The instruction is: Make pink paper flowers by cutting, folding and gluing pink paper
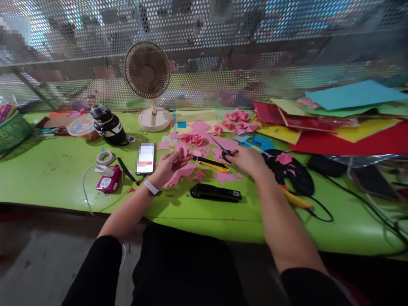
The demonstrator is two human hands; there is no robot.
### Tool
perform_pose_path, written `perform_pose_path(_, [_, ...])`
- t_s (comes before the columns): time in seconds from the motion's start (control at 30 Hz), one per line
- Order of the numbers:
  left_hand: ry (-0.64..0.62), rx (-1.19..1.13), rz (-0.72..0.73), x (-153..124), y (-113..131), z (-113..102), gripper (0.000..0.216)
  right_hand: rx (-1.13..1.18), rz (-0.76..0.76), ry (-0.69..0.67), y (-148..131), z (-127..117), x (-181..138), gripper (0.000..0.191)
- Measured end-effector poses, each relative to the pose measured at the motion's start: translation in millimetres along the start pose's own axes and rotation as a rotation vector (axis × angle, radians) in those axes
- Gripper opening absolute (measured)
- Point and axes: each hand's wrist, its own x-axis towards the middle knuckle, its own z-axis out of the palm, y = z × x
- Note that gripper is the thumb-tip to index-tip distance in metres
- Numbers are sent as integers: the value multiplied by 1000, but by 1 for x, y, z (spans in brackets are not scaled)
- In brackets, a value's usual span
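My right hand point(244, 159) is closed round the dark handles of a pair of scissors point(219, 145), whose blades point up and left over pink paper. To the left, my left hand point(172, 165) pinches a small piece of pink paper point(182, 151) between thumb and fingers. Pink scraps and cut pieces point(199, 151) lie spread between the hands. Beneath them are a black cutter point(210, 160) and a yellow cutter point(215, 165). Nearer the table edge lies a black stapler point(216, 192). Folded pink paper flowers point(237, 121) sit in a cluster behind the scissors.
A phone point(145, 158), a tape roll point(105, 158) and a magenta power bank point(108, 180) lie left of my hands. Behind stand a fan point(148, 76) and a black bottle point(110, 127). Coloured sheets point(360, 95) and cables point(360, 195) occupy the right side.
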Motion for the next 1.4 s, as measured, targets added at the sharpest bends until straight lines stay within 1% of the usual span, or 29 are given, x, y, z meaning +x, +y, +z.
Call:
perform_pose_path(0.17, [-11,-61,-62,2,0,0,14,-72,14,-17,0,0,-1,32])
perform_pose_path(0.27, [-38,-53,-60,1,-2,-1,10,-103,43,-13,0,0,-1,31])
perform_pose_path(0.37, [-68,-41,-48,-1,-2,0,6,-127,93,-73,0,3,2,27])
perform_pose_path(0.47, [-70,-52,-57,-3,-2,3,5,-149,101,-154,4,8,8,26])
perform_pose_path(0.53, [-58,-69,-67,-3,-2,4,6,-136,94,-175,7,9,10,22])
perform_pose_path(0.63, [-40,-82,-102,0,-5,3,20,-105,85,-137,9,6,8,21])
perform_pose_path(0.7, [-38,-72,-103,2,-9,1,19,-68,70,-42,5,2,3,21])
perform_pose_path(0.77, [-45,-60,-84,3,-12,0,17,53,23,84,-4,-1,-6,23])
perform_pose_path(0.8, [-51,-56,-68,2,-13,0,17,160,-21,129,-11,-2,-11,24])
perform_pose_path(0.83, [-59,-52,-48,1,-15,1,17,296,-78,143,-19,-2,-16,26])
perform_pose_path(0.87, [-69,-47,-22,-1,-15,3,17,451,-136,110,-27,-1,-22,30])
perform_pose_path(0.9, [-79,-37,12,-3,-16,6,18,601,-176,37,-35,1,-27,35])
perform_pose_path(0.97, [-111,-1,77,-9,-17,11,22,851,-216,-168,-51,4,-37,43])
perform_pose_path(1.03, [-127,59,112,-13,-19,16,25,1012,-224,-337,-63,6,-44,43])
perform_pose_path(1.13, [-109,151,169,-16,-24,19,25,1192,-171,-486,-70,6,-48,35])
perform_pose_path(1.2, [-120,229,226,-15,-27,20,27,1299,-126,-542,-70,6,-48,28])
perform_pose_path(1.27, [-153,305,285,-14,-29,20,30,1368,-113,-561,-70,8,-47,22])
perform_pose_path(1.33, [-170,337,342,-12,-32,22,34,1391,-111,-541,-72,11,-47,20])
perform_pose_path(1.4, [-165,333,372,-11,-35,25,39,1401,-102,-497,-75,15,-47,23])
